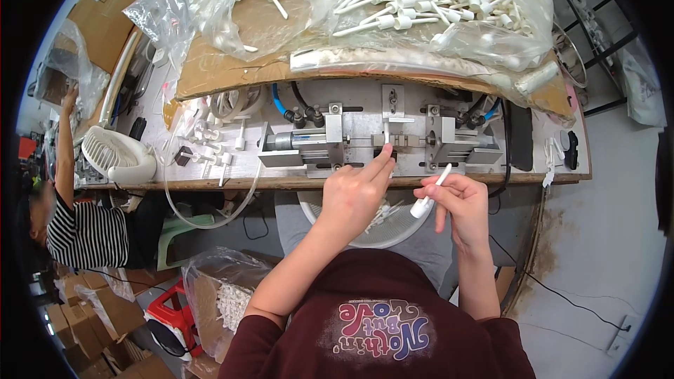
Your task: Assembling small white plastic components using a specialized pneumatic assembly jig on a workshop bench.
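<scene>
Head view: the right hand [463,205] pinches a white stemmed cap [422,205] near the counter [540,130], while the left hand [361,189], its grip unclear, is at a white rod [386,132] by the metal fixture [406,140].

Carries, along the pale desk [539,123], a white fan [118,154] and loose white parts [210,157] at left, a metal fixture [404,142] midway, a black slab [520,138] at right.

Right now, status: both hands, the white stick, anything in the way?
Left hand at machine. Right hand pinching white stick, wide end down. Nothing visibly blocking.
</scene>
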A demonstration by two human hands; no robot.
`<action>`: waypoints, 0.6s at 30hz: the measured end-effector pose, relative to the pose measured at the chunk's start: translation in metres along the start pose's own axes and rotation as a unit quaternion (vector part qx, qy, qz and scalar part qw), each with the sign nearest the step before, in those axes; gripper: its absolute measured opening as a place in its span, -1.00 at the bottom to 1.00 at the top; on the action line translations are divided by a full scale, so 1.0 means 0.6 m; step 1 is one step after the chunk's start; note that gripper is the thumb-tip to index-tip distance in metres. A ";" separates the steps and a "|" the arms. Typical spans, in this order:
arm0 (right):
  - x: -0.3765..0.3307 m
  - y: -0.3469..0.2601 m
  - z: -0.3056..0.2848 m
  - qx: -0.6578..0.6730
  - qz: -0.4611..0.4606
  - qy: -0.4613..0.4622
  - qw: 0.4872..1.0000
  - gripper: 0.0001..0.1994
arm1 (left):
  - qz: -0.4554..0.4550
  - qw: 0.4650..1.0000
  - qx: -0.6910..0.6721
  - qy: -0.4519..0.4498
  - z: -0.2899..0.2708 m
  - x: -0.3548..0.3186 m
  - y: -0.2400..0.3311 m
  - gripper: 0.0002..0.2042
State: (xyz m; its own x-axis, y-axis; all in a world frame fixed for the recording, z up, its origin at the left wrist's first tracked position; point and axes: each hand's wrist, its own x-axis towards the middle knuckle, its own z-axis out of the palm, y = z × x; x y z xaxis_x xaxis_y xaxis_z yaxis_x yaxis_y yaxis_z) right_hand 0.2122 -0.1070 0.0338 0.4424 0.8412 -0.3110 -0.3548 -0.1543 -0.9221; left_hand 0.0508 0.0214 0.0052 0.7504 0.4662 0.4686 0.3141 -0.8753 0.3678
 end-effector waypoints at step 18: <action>0.192 -0.177 0.107 -0.498 -0.473 0.066 0.724 -0.74 | 0.023 0.998 -0.006 0.053 -0.027 -0.015 0.000 -0.73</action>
State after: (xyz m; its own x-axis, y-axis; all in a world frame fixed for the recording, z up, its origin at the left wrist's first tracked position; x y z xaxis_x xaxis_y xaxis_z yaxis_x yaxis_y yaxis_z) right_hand 0.2483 0.0396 0.1106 0.1981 0.7676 0.6096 0.8986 0.1063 -0.4257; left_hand 0.0346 0.0194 0.0137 0.6979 0.4368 0.5676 0.2734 -0.8950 0.3525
